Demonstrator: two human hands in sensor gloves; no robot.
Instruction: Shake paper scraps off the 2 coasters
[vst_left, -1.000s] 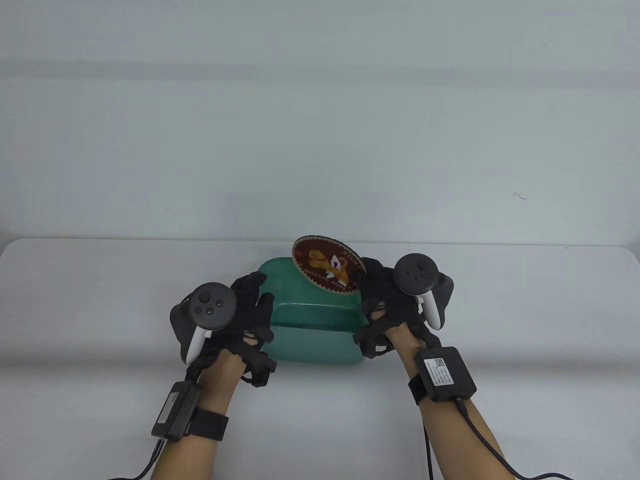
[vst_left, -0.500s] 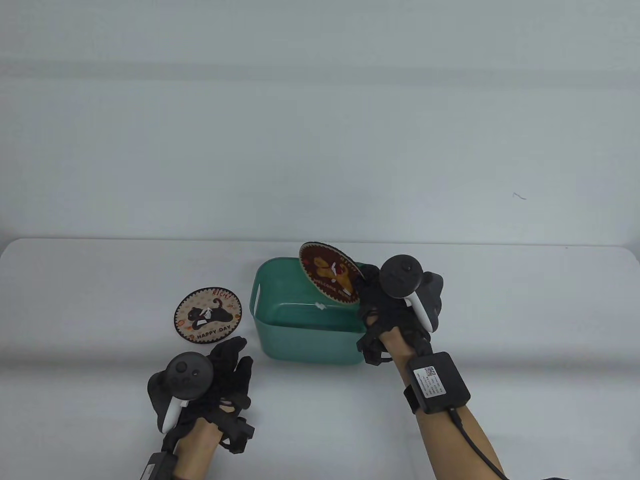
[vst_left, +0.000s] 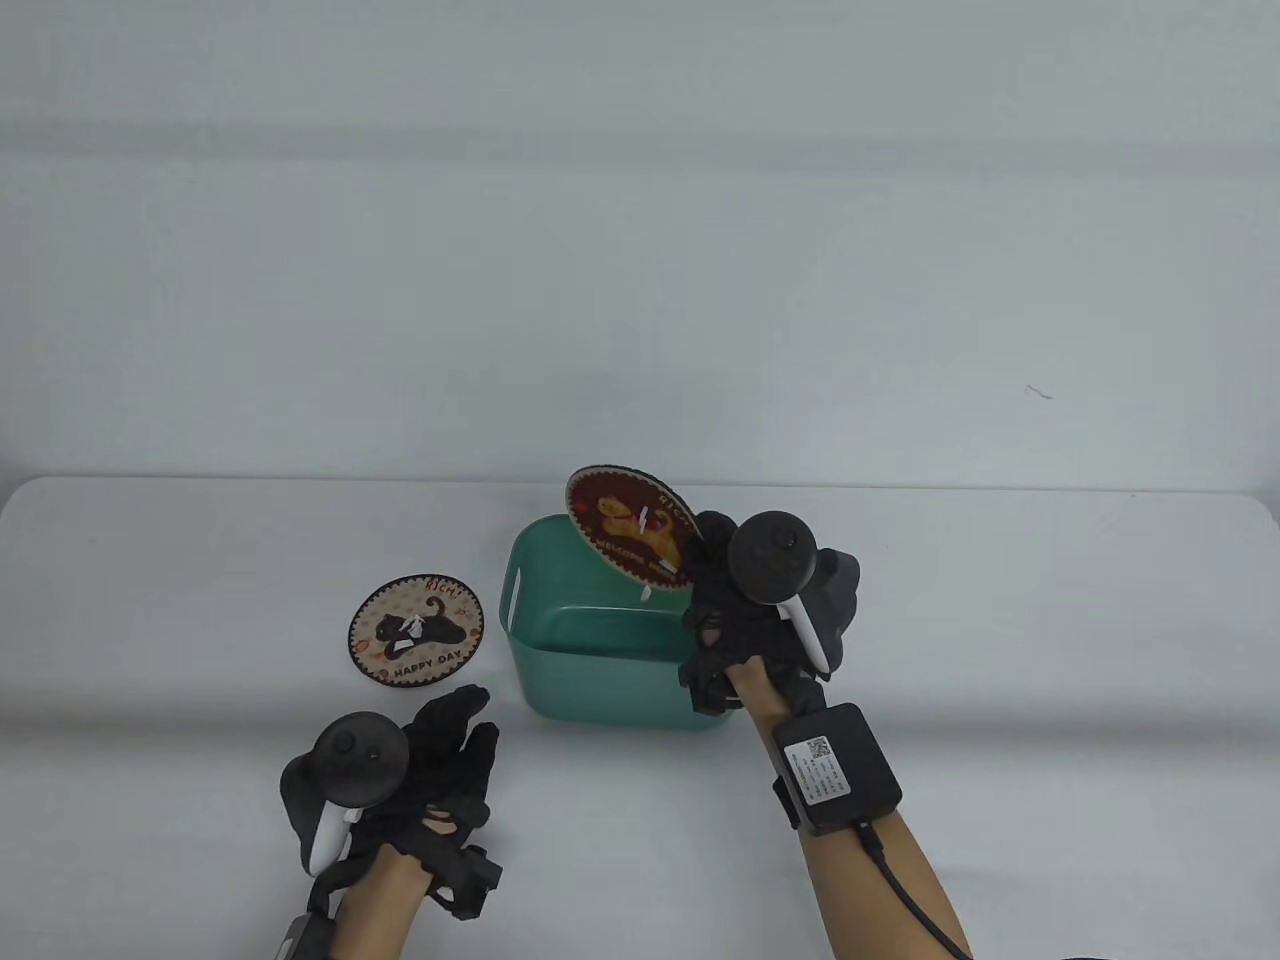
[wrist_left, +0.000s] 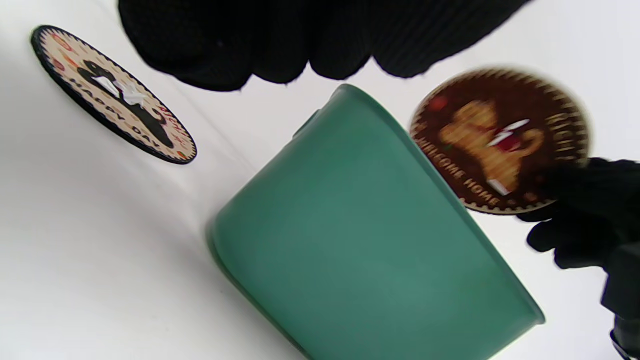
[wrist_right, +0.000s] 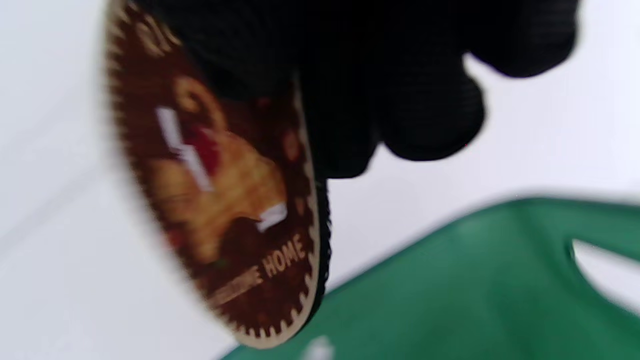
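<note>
2 coasters: brown one (vst_left: 630, 522) tilted over the bin (vst_left: 600, 660), cream one (vst_left: 415, 630) flat just left of bin. 1 green bin. Paper scraps: approx. 2 white bits on each coaster, 1 bit (vst_left: 645, 592) inside bin. 2 gloved hands.

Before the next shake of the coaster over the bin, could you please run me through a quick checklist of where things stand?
1. Right hand has a grip on the brown coaster at its edge: ok.
2. Brown coaster tilted above the green bin: ok.
3. Brown coaster free of paper scraps: not ok, white bits cling to its face.
4. Cream coaster cleaned: not ok, it lies flat on the table with scraps on it.
5. Left hand free, holding nothing: ok.
6. Scraps landing inside the bin: cannot tell.
</note>
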